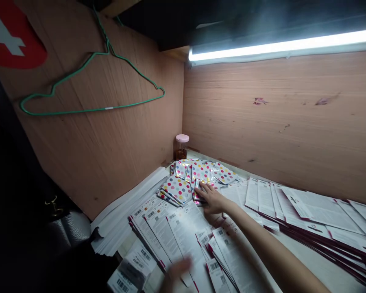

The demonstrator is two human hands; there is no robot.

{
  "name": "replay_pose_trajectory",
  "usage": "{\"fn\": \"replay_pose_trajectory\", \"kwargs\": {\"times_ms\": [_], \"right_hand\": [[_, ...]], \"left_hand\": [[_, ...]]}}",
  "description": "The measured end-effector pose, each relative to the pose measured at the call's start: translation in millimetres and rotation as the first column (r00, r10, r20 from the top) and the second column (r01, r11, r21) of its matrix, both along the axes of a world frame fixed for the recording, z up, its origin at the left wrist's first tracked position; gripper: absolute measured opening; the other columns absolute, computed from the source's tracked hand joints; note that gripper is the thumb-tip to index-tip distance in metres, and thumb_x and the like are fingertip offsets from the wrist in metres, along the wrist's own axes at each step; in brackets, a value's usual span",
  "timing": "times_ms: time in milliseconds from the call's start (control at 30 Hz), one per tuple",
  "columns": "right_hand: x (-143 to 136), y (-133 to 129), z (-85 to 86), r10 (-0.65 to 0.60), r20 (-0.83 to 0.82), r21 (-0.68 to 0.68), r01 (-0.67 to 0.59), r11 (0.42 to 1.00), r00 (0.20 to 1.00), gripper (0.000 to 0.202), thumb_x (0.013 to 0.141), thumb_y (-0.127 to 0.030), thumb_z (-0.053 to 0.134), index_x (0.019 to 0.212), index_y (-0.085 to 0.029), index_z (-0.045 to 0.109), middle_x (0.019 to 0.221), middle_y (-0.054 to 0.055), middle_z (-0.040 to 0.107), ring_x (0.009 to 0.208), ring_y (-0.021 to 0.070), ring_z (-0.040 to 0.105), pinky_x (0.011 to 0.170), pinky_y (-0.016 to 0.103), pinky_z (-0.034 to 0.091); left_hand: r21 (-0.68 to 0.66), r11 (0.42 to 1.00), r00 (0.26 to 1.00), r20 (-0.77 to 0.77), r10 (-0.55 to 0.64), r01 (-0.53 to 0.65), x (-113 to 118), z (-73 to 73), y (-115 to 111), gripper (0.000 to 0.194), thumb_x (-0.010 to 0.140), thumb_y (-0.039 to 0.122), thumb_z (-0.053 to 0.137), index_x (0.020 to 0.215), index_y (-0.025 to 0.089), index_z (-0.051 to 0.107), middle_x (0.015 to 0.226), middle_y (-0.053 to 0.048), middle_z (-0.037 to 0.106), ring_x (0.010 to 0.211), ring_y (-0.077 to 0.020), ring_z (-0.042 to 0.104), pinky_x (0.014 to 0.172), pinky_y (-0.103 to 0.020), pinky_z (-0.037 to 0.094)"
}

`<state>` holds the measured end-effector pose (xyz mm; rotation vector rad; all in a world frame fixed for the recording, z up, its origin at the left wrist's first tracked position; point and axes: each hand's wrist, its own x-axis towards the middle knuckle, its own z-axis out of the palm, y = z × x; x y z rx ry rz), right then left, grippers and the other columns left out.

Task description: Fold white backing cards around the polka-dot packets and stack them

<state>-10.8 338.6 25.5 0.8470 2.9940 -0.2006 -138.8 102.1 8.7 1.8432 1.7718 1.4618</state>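
Note:
My right hand (212, 197) reaches to the back of the table, fingers stretched over a small polka-dot packet (197, 195) and touching it. More shiny polka-dot packets (178, 188) lie in a loose pile around it, against the corner. My left hand (177, 273) is at the lower middle, smeared by motion, so its fingers do not show clearly. Beneath and ahead of it are overlapping white printed cards (183, 228) with barcodes and dark pink edges. Another group of printed cards (228, 252) lies under my right forearm.
Stacked cards (305, 207) spread along the right side. White paper sheets (131, 203) line the left wall. A pink-lidded jar (182, 147) stands in the corner. Barcoded boxes (134, 266) sit at the front left. A green hanger (91, 110) hangs left; a lamp (280, 45) glows above.

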Motion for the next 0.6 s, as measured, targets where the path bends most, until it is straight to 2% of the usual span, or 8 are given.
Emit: {"fn": "replay_pose_trajectory", "kwargs": {"times_ms": [67,100,200,300,367,433,500,600], "right_hand": [[-2.0,1.9,0.3,-0.015,0.003,0.011,0.015,1.0,1.0,0.111,0.054,-0.022,0.077,0.151,-0.026,0.025,0.159,0.017,0.015,0.139,0.0491,0.02,0.104,0.06,0.032],[-2.4,0.9,-0.3,-0.032,-0.009,0.028,0.032,0.999,0.999,0.11,0.055,-0.018,0.075,0.152,-0.024,0.023,0.159,0.017,0.015,0.139,0.0486,0.019,0.104,0.06,0.032],[-1.9,-6.3,-2.0,-0.101,-0.084,0.089,0.108,0.99,0.991,0.086,0.07,-0.008,0.06,0.149,-0.014,0.028,0.155,0.018,0.027,0.14,0.0399,0.026,0.108,0.054,0.032],[-0.6,-7.7,3.6,-0.206,-0.21,0.142,0.238,0.961,0.956,0.066,0.083,-0.006,0.042,0.148,-0.012,0.031,0.147,0.018,0.042,0.135,0.0307,0.04,0.108,0.047,0.035],[-3.3,-1.1,12.3,-0.276,-0.306,0.17,0.337,0.926,0.911,0.066,0.086,-0.006,0.035,0.15,-0.012,0.023,0.148,0.018,0.041,0.134,0.0288,0.04,0.108,0.047,0.035],[-11.6,10.4,21.1,-0.308,-0.368,0.183,0.393,0.901,0.877,0.068,0.087,-0.006,0.033,0.152,-0.012,0.016,0.152,0.017,0.033,0.139,0.0282,0.033,0.111,0.047,0.031],[-24.9,23.6,25.4,-0.289,-0.359,0.177,0.369,0.913,0.887,0.067,0.086,-0.007,0.037,0.151,-0.014,0.02,0.154,0.014,0.031,0.141,0.0273,0.028,0.114,0.045,0.026],[-45.8,39.0,20.1,-0.222,-0.247,0.129,0.259,0.957,0.943,0.064,0.084,-0.017,0.057,0.145,-0.019,0.037,0.152,0.012,0.035,0.137,0.0304,0.033,0.113,0.047,0.027]], "left_hand": [[-0.094,0.991,0.96,0.252,0.121,-0.1,-14.8,10.7,13.1,0.035,0.09,0.042,0.057,0.124,0.035,0.057,0.123,-0.006,0.06,0.11,-0.0242,0.059,0.089,-0.042,0.053],[-0.191,0.971,0.853,0.473,0.222,-0.146,-22.1,16.3,19.9,0.034,0.086,0.041,0.062,0.12,0.038,0.06,0.12,-0.004,0.062,0.109,-0.0246,0.06,0.09,-0.042,0.053],[-0.337,0.925,0.613,0.698,0.37,-0.174,-45.2,32.6,43.8,0.039,0.085,0.043,0.063,0.123,0.036,0.058,0.119,-0.005,0.062,0.107,-0.0244,0.061,0.09,-0.042,0.053],[-0.409,0.901,0.489,0.763,0.423,-0.143,-68.1,46.0,73.9,0.038,0.09,0.041,0.058,0.124,0.023,0.056,0.122,-0.009,0.06,0.104,-0.0231,0.061,0.088,-0.044,0.052],[-0.463,0.881,0.392,0.796,0.461,-0.097,-78.7,52.0,93.9,0.036,0.092,0.037,0.056,0.121,0.017,0.055,0.12,-0.01,0.06,0.101,-0.0222,0.062,0.085,-0.044,0.053],[-0.493,0.869,0.311,0.819,0.483,-0.05,-82.9,53.9,110.6,0.032,0.092,0.034,0.057,0.119,0.016,0.056,0.117,-0.009,0.06,0.098,-0.0211,0.062,0.082,-0.041,0.054],[-0.49,0.871,0.26,0.838,0.48,-0.03,-81.3,51.3,122.5,0.031,0.092,0.032,0.058,0.118,0.015,0.057,0.115,-0.009,0.061,0.096,-0.0204,0.063,0.08,-0.04,0.055],[-0.448,0.89,0.229,0.861,0.455,-0.085,-76.2,42.2,133.3,0.032,0.091,0.03,0.059,0.12,0.016,0.056,0.117,-0.009,0.06,0.097,-0.0207,0.062,0.08,-0.04,0.055]]}}
